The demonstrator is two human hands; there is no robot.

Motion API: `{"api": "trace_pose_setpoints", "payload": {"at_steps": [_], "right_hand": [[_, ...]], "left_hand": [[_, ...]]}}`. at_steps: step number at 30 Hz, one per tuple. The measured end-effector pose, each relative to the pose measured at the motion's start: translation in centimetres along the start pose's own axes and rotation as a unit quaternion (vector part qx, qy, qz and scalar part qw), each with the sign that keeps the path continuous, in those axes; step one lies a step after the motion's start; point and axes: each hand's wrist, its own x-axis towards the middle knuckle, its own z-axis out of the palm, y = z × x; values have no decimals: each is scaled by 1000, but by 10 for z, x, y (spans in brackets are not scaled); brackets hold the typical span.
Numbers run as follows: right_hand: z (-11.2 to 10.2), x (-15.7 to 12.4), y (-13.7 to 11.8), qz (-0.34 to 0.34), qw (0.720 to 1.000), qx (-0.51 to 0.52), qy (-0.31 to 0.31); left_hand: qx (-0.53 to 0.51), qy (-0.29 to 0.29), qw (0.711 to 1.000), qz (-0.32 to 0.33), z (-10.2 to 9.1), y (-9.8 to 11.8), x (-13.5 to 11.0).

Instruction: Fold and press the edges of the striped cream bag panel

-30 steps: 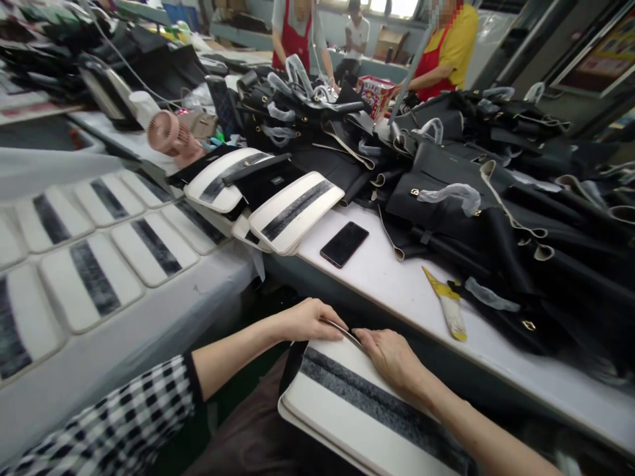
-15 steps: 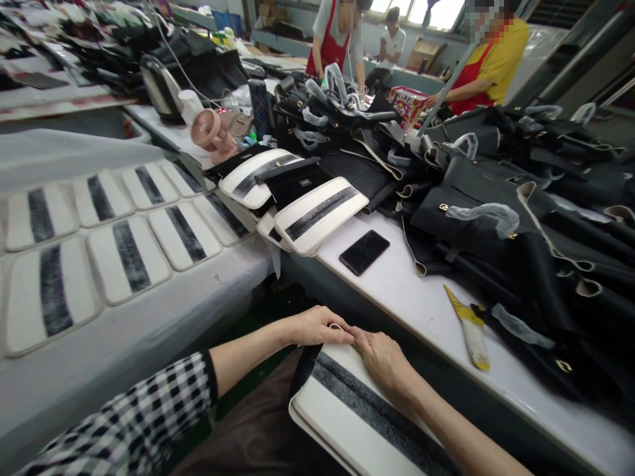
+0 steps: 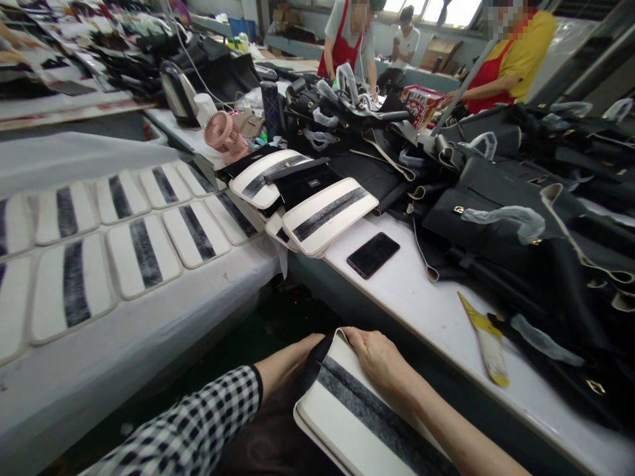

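On my lap lies a white bag panel [image 3: 342, 418] with a dark smeared stripe along its middle and black material along its far end. My right hand [image 3: 376, 355] is closed on the panel's far right corner, thumb and fingers along its edge. My left hand [image 3: 303, 349] reaches behind the black material at the far left end, and its fingers are hidden there. A second layer shows under the panel's near left edge.
Similar striped panels [image 3: 143, 261] lie in rows on the left table. A phone [image 3: 373, 254], a yellow-and-white tool [image 3: 486, 340] and black bags [image 3: 496, 211] with wrapped handles lie on the right table. More striped pieces [image 3: 330, 218] overlap near its corner. Several people stand beyond.
My left hand has left the panel's top corner and moved down behind the black material. My right hand stays at the corner. The view has turned slightly left.
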Motion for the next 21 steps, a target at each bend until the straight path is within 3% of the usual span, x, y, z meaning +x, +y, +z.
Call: {"api": "trace_pose_setpoints", "payload": {"at_steps": [5,8,11,14,17,19,21], "right_hand": [[-4,1,-2,-26,999,12,-15],[-10,-7,7,-23,998,43,-32],[-16,-27,25,-4,996,79,-46],[-22,-55,50,8,992,111,-53],[-28,-86,74,17,990,123,-73],[-36,-108,88,26,988,127,-88],[-44,-129,101,48,985,131,-103]], "left_hand": [[-2,12,1000,8,1,-13,-5],[20,-22,1000,-4,2,-12,-1],[145,-22,989,4,6,5,15],[267,7,964,6,19,41,39],[318,-86,944,28,39,84,48],[407,-221,886,33,52,108,43],[498,-290,817,29,60,125,35]]}}
